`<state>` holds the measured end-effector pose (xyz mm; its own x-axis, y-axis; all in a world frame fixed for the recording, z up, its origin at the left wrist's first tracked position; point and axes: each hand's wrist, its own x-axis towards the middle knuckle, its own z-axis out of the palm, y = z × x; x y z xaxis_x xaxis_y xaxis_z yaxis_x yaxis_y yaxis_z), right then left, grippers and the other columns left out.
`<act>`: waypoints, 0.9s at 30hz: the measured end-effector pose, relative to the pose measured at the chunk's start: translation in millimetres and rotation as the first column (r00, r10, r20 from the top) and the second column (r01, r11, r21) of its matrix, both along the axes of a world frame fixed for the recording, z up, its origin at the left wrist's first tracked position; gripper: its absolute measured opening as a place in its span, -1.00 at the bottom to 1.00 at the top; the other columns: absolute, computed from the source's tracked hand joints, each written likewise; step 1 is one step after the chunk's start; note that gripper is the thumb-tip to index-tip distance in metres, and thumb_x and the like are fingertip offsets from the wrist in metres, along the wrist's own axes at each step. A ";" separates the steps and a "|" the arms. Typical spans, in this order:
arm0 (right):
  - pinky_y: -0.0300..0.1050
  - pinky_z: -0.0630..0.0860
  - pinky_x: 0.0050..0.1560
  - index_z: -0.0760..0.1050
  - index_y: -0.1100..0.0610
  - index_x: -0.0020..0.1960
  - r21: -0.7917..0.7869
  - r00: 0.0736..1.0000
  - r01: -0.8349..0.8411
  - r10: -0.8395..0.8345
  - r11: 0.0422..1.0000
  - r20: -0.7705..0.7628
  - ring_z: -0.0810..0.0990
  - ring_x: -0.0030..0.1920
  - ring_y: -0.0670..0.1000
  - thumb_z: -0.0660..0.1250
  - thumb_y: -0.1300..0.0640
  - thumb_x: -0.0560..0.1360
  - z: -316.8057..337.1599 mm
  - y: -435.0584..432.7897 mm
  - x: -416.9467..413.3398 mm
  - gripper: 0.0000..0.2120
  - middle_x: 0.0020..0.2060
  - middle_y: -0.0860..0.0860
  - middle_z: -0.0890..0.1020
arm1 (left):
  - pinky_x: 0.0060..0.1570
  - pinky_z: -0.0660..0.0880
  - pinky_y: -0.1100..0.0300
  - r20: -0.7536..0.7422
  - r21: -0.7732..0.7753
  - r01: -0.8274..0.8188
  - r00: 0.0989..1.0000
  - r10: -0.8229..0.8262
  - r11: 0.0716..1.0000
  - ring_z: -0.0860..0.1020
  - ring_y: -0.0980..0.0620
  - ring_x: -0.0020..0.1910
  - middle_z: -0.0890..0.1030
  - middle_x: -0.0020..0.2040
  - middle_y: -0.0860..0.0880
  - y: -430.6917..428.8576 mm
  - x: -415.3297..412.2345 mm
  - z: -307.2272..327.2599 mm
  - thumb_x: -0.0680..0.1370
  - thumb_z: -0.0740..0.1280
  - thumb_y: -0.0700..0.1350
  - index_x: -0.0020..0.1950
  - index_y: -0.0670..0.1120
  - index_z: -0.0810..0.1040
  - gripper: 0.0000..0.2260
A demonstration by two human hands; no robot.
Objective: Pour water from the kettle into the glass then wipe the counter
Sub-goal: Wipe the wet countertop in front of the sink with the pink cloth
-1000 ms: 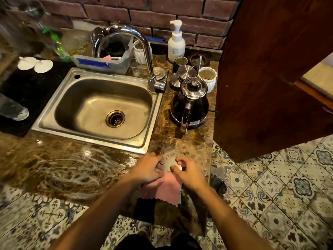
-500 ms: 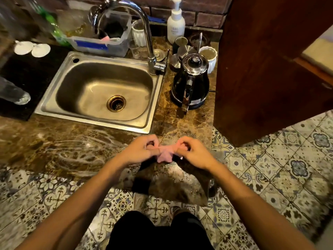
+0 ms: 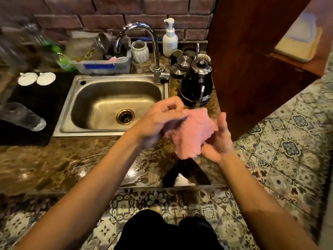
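A pink cloth (image 3: 191, 133) hangs in the air above the counter's right end, held between both hands. My left hand (image 3: 159, 120) pinches its upper left edge. My right hand (image 3: 219, 141) cups it from below and the right, fingers partly spread. The black kettle (image 3: 197, 83) with a steel lid stands on the brown marble counter (image 3: 72, 159) behind the hands, right of the sink. A clear glass (image 3: 23, 117) lies on its side on the black mat at the far left. Wet streaks shine on the counter front.
A steel sink (image 3: 111, 105) with a tall tap (image 3: 155, 51) fills the middle. Behind it stand a plastic tub of dishes (image 3: 104, 64), a white cup (image 3: 139, 51), a soap pump bottle (image 3: 169, 40) and steel lids. A wooden cabinet (image 3: 252, 51) rises at the right. Patterned floor tiles lie below.
Both hands lifted the pink cloth off the counter's front edge, bunched it, and now hold it opened out higher up, closer to the kettle.
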<state>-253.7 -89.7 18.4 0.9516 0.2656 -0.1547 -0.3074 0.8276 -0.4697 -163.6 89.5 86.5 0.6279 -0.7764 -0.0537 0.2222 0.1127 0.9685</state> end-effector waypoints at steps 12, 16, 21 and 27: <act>0.19 0.58 0.25 0.35 0.31 0.46 -0.056 0.996 -0.038 0.043 0.998 0.079 0.64 0.26 0.23 0.62 -0.04 0.40 33.3 67.1 -24.0 -0.19 0.23 0.27 0.65 | -0.30 0.39 0.31 0.029 0.174 0.127 0.991 -0.134 0.976 0.55 0.15 -0.25 0.56 -0.27 0.12 60.0 -21.3 32.8 0.55 0.38 -0.11 -0.24 -0.01 0.44 -0.80; 0.35 0.34 0.46 0.42 0.28 0.48 -0.364 0.995 -0.100 0.093 0.926 -0.035 0.46 0.43 0.32 0.57 -0.02 0.46 28.1 64.4 -25.1 -0.29 0.42 0.38 0.45 | -0.09 0.42 0.20 0.048 0.274 0.030 0.998 -0.045 0.961 0.54 0.03 -0.11 0.56 -0.20 0.05 75.3 -28.2 24.7 0.53 0.41 -0.08 -0.23 -0.04 0.43 -0.79; 0.22 0.51 0.35 0.42 0.28 0.46 -0.346 0.981 -0.037 -0.032 0.938 -0.193 0.54 0.38 0.27 0.43 0.10 0.52 0.4 63.9 -36.5 -0.44 0.36 0.33 0.56 | -0.32 0.52 0.37 0.044 0.416 -0.110 0.994 0.101 0.903 0.63 0.25 -0.28 0.66 -0.28 0.16 94.7 -30.2 -5.9 0.58 0.42 -0.15 -0.12 -0.05 0.58 -0.90; 0.10 0.67 0.11 0.50 0.28 0.35 -0.383 0.902 -0.017 -0.150 0.924 -0.404 0.74 0.07 0.15 0.28 0.12 0.62 -34.5 40.1 -26.8 -0.64 0.12 0.25 0.72 | -0.17 0.62 0.09 -0.069 0.573 -0.280 0.920 0.385 0.770 0.71 -0.10 -0.12 0.73 0.09 -0.23 143.8 -21.4 -68.5 0.62 0.38 -0.20 0.08 -0.16 0.62 -0.92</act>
